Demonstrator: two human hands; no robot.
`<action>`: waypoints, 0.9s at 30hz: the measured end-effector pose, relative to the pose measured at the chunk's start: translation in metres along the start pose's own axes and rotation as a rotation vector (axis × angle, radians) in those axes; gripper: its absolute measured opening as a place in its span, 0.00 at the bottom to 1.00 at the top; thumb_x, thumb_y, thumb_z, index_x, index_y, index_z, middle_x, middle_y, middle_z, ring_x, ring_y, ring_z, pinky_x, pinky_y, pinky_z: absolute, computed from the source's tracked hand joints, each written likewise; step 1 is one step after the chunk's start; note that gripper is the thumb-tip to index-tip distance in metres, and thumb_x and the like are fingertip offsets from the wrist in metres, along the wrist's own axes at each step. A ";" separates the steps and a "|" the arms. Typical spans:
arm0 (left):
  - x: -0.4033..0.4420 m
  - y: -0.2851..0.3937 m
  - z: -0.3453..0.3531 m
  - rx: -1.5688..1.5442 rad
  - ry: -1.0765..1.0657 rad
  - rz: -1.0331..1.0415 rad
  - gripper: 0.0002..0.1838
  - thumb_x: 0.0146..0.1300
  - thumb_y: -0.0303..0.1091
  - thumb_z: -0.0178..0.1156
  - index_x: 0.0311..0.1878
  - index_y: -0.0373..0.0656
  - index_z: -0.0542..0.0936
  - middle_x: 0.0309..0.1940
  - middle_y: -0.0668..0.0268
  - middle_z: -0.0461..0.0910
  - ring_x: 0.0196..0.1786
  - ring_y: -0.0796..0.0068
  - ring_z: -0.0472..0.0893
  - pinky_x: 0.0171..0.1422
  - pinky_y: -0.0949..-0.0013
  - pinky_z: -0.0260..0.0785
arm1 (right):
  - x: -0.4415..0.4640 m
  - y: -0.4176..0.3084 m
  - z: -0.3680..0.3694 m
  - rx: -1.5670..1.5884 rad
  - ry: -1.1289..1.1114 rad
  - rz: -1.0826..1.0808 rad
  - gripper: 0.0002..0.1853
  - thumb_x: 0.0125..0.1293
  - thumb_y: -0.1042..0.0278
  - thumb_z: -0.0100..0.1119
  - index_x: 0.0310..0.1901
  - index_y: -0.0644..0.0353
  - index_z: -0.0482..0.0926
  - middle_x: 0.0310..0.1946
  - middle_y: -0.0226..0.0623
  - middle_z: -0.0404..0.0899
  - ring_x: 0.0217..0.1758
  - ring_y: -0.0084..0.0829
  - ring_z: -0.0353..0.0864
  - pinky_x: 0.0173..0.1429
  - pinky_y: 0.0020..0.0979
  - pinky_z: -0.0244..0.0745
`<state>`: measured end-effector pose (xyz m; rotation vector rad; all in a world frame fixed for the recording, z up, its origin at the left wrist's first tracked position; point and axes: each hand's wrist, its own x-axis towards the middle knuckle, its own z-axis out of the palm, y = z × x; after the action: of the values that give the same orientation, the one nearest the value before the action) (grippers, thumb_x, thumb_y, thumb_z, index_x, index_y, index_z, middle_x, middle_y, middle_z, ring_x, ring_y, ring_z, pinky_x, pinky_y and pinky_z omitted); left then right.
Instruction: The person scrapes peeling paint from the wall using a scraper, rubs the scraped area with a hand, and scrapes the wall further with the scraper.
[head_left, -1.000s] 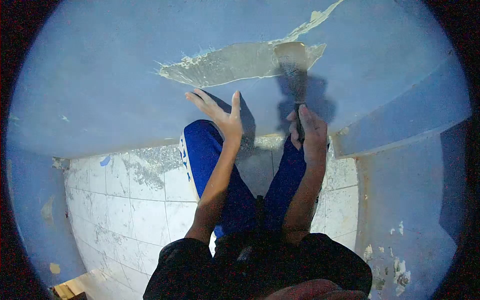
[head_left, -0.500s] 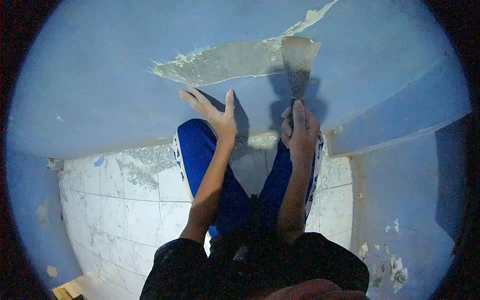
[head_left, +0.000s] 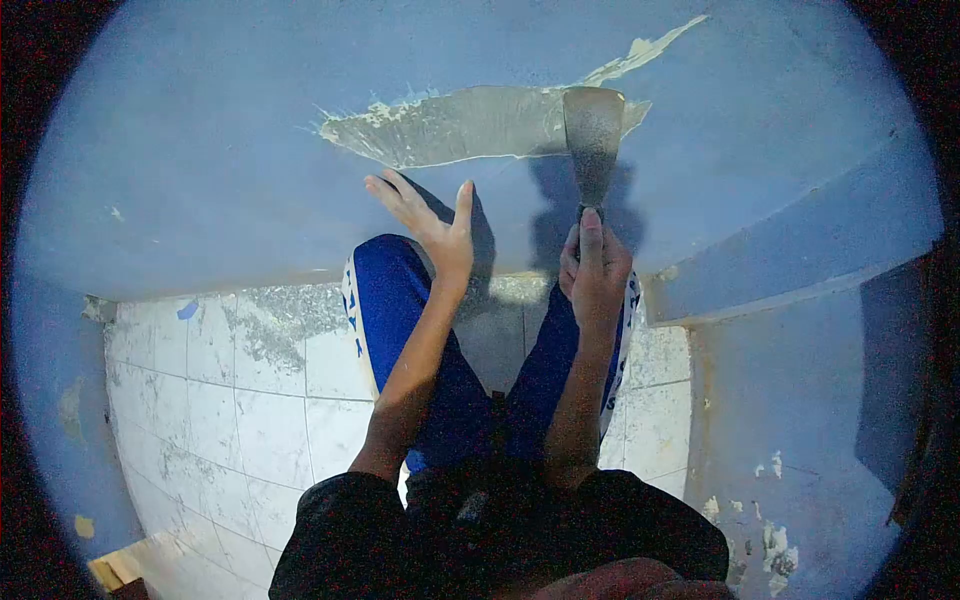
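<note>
My right hand grips the dark handle of a putty knife, its wide, stained blade pointing up over the right part of a grey bare patch in the blue wall. Pale, ragged edges line the patch, and a whitish streak runs up and right from it. Just below the patch, my left hand is raised with its fingers spread, empty and dusted with white. Whether its fingertips touch the wall cannot be made out.
My blue-trousered knees are bent close to the wall. White floor tiles with grey smears lie below. A blue ledge juts out at the right, above chipped paint. Something wooden shows at the lower left.
The blade has turned more upright, and my right hand has shifted slightly left. My left hand remains spread below the patch. The view has shifted slightly.
</note>
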<state>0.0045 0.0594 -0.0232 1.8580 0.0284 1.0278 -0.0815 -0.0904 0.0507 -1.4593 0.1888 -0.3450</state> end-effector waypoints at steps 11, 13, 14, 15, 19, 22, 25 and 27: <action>0.000 0.001 0.000 -0.003 -0.013 -0.033 0.54 0.57 0.47 0.66 0.74 0.38 0.41 0.74 0.43 0.28 0.76 0.47 0.28 0.76 0.49 0.24 | -0.001 0.006 0.014 0.319 -0.035 0.172 0.23 0.70 0.45 0.48 0.26 0.57 0.71 0.10 0.23 0.60 0.07 0.16 0.54 0.10 0.21 0.45; 0.000 0.001 -0.001 0.001 -0.016 -0.029 0.54 0.57 0.48 0.66 0.74 0.38 0.41 0.74 0.43 0.28 0.76 0.47 0.29 0.76 0.49 0.24 | 0.001 0.010 0.013 0.297 -0.039 0.156 0.23 0.70 0.45 0.48 0.26 0.57 0.71 0.10 0.24 0.61 0.07 0.17 0.54 0.10 0.22 0.45; 0.000 0.001 -0.002 -0.001 -0.015 -0.028 0.54 0.57 0.48 0.66 0.74 0.38 0.41 0.74 0.43 0.28 0.76 0.47 0.29 0.76 0.49 0.24 | 0.001 0.011 0.014 0.287 -0.041 0.147 0.23 0.70 0.45 0.48 0.26 0.57 0.71 0.10 0.24 0.61 0.07 0.18 0.54 0.10 0.22 0.45; 0.000 0.001 -0.002 -0.003 -0.013 -0.028 0.54 0.56 0.48 0.66 0.74 0.38 0.41 0.74 0.43 0.28 0.76 0.47 0.29 0.76 0.49 0.24 | 0.001 0.009 0.015 0.289 -0.018 0.156 0.22 0.70 0.47 0.48 0.26 0.56 0.71 0.10 0.23 0.61 0.08 0.16 0.55 0.11 0.21 0.46; 0.000 0.001 -0.001 0.005 -0.013 -0.027 0.54 0.57 0.48 0.66 0.74 0.38 0.41 0.74 0.43 0.28 0.76 0.47 0.29 0.76 0.48 0.24 | -0.003 0.002 0.023 0.253 0.081 0.178 0.20 0.71 0.50 0.49 0.25 0.55 0.70 0.11 0.22 0.61 0.09 0.14 0.56 0.13 0.19 0.49; 0.000 0.001 -0.002 0.028 -0.028 -0.041 0.54 0.57 0.49 0.66 0.74 0.37 0.40 0.74 0.42 0.28 0.76 0.46 0.29 0.76 0.48 0.25 | -0.005 0.001 0.024 0.146 0.103 0.103 0.23 0.70 0.45 0.48 0.25 0.56 0.69 0.11 0.22 0.60 0.09 0.14 0.54 0.11 0.21 0.46; 0.001 0.002 -0.002 0.022 -0.045 -0.045 0.54 0.59 0.49 0.64 0.74 0.38 0.38 0.73 0.44 0.26 0.76 0.46 0.26 0.75 0.47 0.24 | -0.007 -0.004 0.028 0.086 0.121 0.060 0.24 0.70 0.43 0.48 0.25 0.56 0.69 0.11 0.22 0.59 0.08 0.15 0.54 0.10 0.22 0.45; -0.001 0.003 -0.001 0.007 -0.041 -0.047 0.54 0.59 0.49 0.64 0.74 0.38 0.38 0.73 0.43 0.26 0.76 0.46 0.26 0.75 0.47 0.24 | -0.009 -0.013 0.024 0.168 0.061 0.141 0.24 0.69 0.44 0.49 0.25 0.55 0.69 0.11 0.22 0.59 0.08 0.15 0.54 0.10 0.22 0.45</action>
<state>0.0021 0.0585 -0.0212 1.8752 0.0510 0.9584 -0.0835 -0.0656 0.0652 -1.2632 0.3027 -0.2837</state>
